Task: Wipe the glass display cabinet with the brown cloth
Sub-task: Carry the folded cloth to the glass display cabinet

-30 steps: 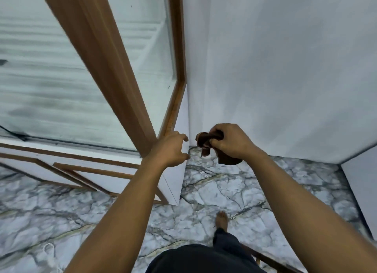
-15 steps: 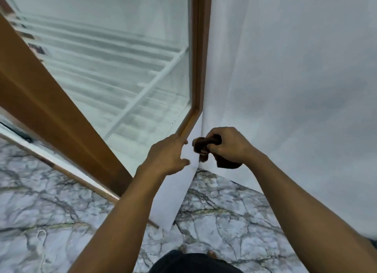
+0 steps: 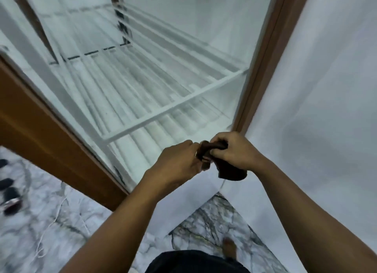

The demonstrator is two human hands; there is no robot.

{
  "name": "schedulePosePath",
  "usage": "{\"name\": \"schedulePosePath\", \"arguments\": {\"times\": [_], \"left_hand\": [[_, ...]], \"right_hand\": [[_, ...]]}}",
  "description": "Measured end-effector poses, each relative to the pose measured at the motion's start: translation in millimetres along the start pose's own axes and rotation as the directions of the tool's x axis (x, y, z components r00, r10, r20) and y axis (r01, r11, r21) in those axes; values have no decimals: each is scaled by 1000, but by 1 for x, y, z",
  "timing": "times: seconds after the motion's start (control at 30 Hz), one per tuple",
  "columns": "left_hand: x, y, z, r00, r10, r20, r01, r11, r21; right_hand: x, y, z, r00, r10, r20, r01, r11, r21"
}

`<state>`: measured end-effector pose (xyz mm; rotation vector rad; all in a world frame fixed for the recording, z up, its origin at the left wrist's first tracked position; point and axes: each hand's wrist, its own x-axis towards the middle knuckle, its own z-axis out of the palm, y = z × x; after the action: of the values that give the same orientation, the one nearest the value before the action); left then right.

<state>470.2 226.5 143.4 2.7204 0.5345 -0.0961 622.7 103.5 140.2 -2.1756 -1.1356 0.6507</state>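
Brown cloth bunched between both my hands: right hand clenched round it, left hand pinching its end. Just behind, glass display cabinet w/ white shelves (bare). Marble floor below.

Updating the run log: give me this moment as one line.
phase: pre-wipe | brown cloth: bunched, held by both hands | left hand | right hand | glass display cabinet: cloth not on glass

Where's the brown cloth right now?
In the head view, the brown cloth sits low and centre, bunched between the left hand and right hand, just before the cabinet's glass.
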Motion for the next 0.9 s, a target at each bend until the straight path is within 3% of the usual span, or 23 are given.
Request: {"name": "schedulePosePath", "arguments": {"times": [0.2, 0.43, 0.67, 0.9], "left_hand": [[4, 33, 13, 954, -301, -16, 300, 954, -10], [-24, 39, 6, 878, -454, -151, 450, 891, -62], [-58, 18, 7, 843, -520, -138, 478, 841, -254], [-73, 17, -5, 855, -463, -231, 317, 822, -473]], "right_hand": [[26, 17, -16, 968, -151, 198, 148, 989, 32], [34, 1, -16, 930, -262, 257, 227, 961, 160], [25, -29, -2, 916, -265, 303, 116, 895, 430], [20, -48, 12, 871, -356, 338, 55, 756, 652]]}}
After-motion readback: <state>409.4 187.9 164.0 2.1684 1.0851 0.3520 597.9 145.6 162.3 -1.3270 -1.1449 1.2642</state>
